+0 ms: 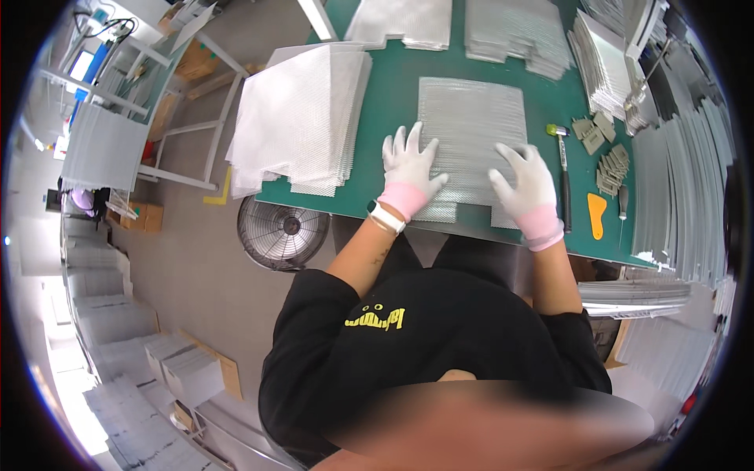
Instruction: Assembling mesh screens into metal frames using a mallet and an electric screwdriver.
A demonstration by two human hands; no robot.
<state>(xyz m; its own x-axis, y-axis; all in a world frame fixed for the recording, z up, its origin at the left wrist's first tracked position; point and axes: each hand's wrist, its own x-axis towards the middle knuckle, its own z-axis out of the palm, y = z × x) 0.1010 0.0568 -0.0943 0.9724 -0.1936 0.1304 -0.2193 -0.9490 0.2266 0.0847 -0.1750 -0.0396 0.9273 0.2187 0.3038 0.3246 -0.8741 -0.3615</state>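
Observation:
A translucent ribbed plastic sheet (471, 110) with notches along its near edge lies flat on the green work table (385, 102), before me. My left hand (408, 166), in a white glove with a pink cuff, rests at the sheet's left edge with its fingers spread. On the right side of the sheet is my right hand (525, 188), gloved the same way, its fingers apart and slightly bent. Neither hand grips anything. Whether the sheet is one piece or several layers I cannot tell.
Left stands a stack of white mesh-patterned sheets (290, 118); more stacks (514, 31) lie at the far edge. On the right are a hammer (562, 169), an orange scraper (597, 216), a screwdriver (623, 206) and grey plastic pieces (613, 169). A floor fan (283, 231) stands below left.

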